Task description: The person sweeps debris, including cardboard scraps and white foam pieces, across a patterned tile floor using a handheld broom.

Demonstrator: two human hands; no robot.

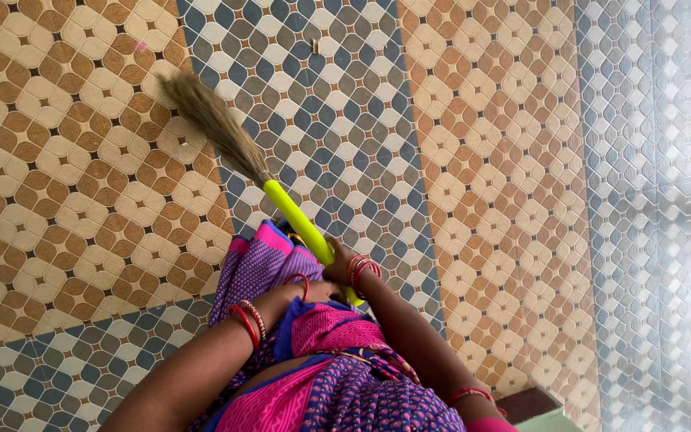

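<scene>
The person is looking straight down at a tiled floor (pixel 65 160) and is holding a grass broom (pixel 237 152) out in front of the body. The right hand (pixel 337 268) is gripping the broom's bright yellow-green handle (pixel 301 224) near its lower end, its fingers clenched around the plastic — the wrist, ringed with red bangles (pixel 361 268), is sitting just beside the handle. From that grip the handle is slanting up and to the left in the view, and the dry brown bristles (pixel 205 112) are fanning out at the far end, their tips lying on or just above the tan tiles; the picture is not showing which. Holding the handle low and angled like this is keeping the bristle head well ahead of the feet.

The left hand (pixel 293 294) is resting against the folds of a purple and pink patterned garment (pixel 265 268) at the person's front, close to the right hand. It is appearing to press or gather the cloth, probably to keep it away from the broom, but the fingers are tucked into the fabric and I cannot tell whether they are closed on it or lying loose.

The floor is changing pattern in bands — tan and cream tiles, then blue-grey ones (pixel 321 104). At the right edge a sheer pale curtain (pixel 665 200) is hanging over the tiles.
</scene>
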